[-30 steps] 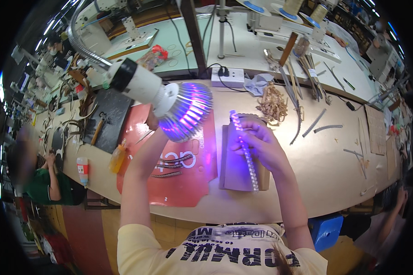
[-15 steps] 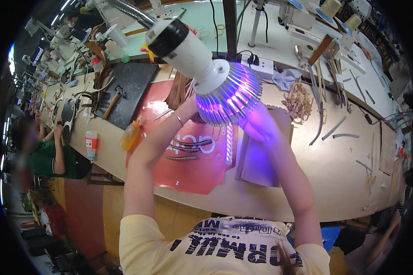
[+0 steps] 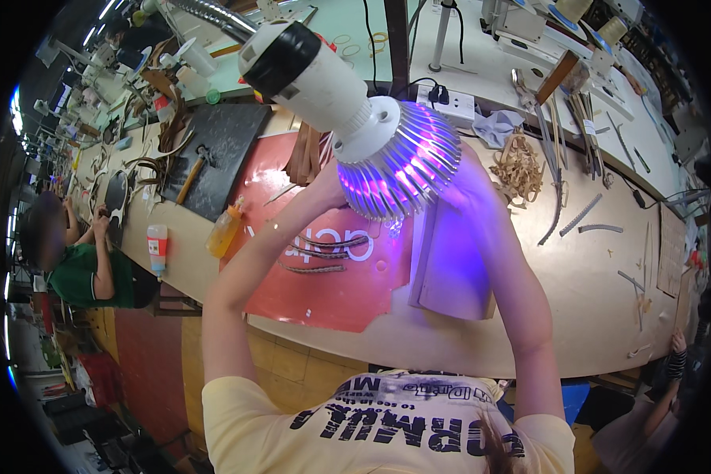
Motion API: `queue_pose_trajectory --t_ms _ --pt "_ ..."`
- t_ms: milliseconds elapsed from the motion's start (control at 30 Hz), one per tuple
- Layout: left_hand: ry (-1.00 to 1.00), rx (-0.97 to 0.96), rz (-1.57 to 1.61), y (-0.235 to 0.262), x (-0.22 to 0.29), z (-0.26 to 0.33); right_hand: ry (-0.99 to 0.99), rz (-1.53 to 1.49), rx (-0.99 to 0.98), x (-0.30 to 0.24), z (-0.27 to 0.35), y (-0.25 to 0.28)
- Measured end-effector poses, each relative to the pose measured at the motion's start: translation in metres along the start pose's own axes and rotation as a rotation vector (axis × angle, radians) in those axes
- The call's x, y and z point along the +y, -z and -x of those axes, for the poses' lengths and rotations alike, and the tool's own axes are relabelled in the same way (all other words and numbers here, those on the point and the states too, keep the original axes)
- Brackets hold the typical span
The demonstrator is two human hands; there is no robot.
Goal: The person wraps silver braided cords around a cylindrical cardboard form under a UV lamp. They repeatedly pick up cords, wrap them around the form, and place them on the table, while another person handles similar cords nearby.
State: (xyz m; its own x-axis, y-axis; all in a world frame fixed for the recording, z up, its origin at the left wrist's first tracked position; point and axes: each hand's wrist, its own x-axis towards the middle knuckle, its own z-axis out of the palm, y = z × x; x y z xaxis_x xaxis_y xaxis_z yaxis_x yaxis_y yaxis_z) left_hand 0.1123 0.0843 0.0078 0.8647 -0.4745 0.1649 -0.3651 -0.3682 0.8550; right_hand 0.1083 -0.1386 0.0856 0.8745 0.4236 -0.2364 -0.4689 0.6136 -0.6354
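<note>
A lamp (image 3: 399, 162) with a finned metal head glows purple and hangs over my hands. My left hand (image 3: 330, 188) reaches in behind its left side, with the fingers hidden. My right hand (image 3: 464, 183), tinted purple, is at the lamp's right side, and its fingers are covered too. Whatever lies between the hands is out of sight. Beneath them is a red sheet (image 3: 324, 296) with white lettering. Several thin braided strips (image 3: 317, 270) lie on it. A flat brownish board (image 3: 454, 288), partly lit purple, is below my right hand.
Left of the sheet are a bottle of amber liquid (image 3: 223, 231), a white-and-red bottle (image 3: 157, 246) and a hammer (image 3: 191, 180) on a black slab (image 3: 229, 142). Tan scraps (image 3: 518, 170) and cut strips (image 3: 581, 215) lie at right. A co-worker in green (image 3: 95, 272) sits at far left.
My right hand has moved slightly up and right, with more of it behind the lamp. The pale twisted strip that hung below the lamp no longer shows at that length.
</note>
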Motion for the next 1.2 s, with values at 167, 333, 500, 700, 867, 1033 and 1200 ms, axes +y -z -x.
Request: queue_pose_trajectory --t_ms 167,333,500,700,867,1033,1200 --pt "0.052 0.214 0.045 0.008 0.008 0.04 0.053 -0.078 0.116 0.006 -0.008 0.014" --pt "0.108 0.642 0.233 0.031 0.025 0.06 0.054 -0.226 0.077 0.005 -0.004 0.035" --pt "0.147 0.618 0.441 0.042 0.036 0.069 0.064 -0.233 0.17 0.006 0.001 0.036" --pt "0.077 0.365 0.481 0.033 0.044 0.088 0.189 -0.323 0.145 -0.001 0.005 0.005" --pt "-0.041 0.714 1.119 0.038 0.076 0.112 0.339 -0.272 0.181 -0.005 0.012 -0.004" --pt "0.073 0.735 1.237 0.014 0.112 0.116 0.315 -0.349 0.217 -0.004 0.017 0.005" --pt "0.349 0.515 0.824 -0.046 0.129 0.082 0.325 -0.366 0.26 0.005 0.029 0.004"
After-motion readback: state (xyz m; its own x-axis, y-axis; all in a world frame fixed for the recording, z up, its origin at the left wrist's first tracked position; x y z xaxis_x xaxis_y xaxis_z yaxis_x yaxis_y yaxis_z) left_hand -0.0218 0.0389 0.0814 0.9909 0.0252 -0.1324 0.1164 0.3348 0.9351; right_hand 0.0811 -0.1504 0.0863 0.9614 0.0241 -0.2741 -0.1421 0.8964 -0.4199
